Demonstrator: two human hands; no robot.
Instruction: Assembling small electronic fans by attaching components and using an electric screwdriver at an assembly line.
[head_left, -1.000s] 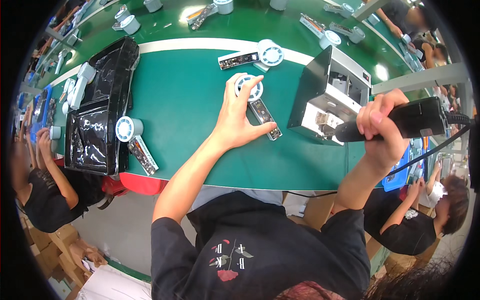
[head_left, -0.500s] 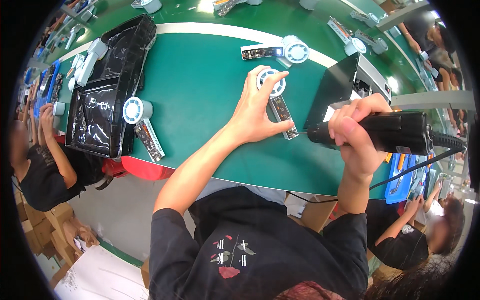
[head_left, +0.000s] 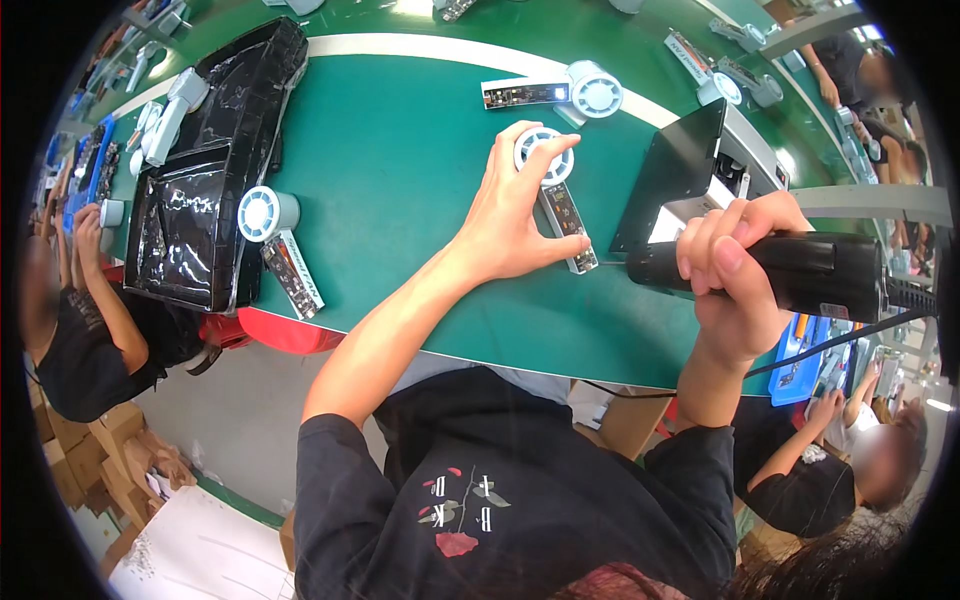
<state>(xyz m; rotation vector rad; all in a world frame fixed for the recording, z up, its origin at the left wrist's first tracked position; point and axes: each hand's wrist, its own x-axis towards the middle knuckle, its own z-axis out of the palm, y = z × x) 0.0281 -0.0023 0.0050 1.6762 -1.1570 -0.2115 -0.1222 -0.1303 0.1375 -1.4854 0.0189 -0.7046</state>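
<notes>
While the left hand spans a small fan on the green table, the right hand grips a black power driver held roughly level. Left grip: fingers around the round head, thumb at the far end of the handle, fan held down. Right grip: fingers wrapped about the driver body; its thin bit points at that same handle end. Contact between bit and fan too fine to tell.

Progress, judged by looks: head joined to handle, circuit board seated; no cover over the board, so the fan appears part-built. Screws already in, or lacking: cannot tell.

Nearby: second fan just beyond the left hand, board bare, a small light on it. Third fan well to the left, also uncovered, beside a black tray. Metal box stands near the driver.
</notes>
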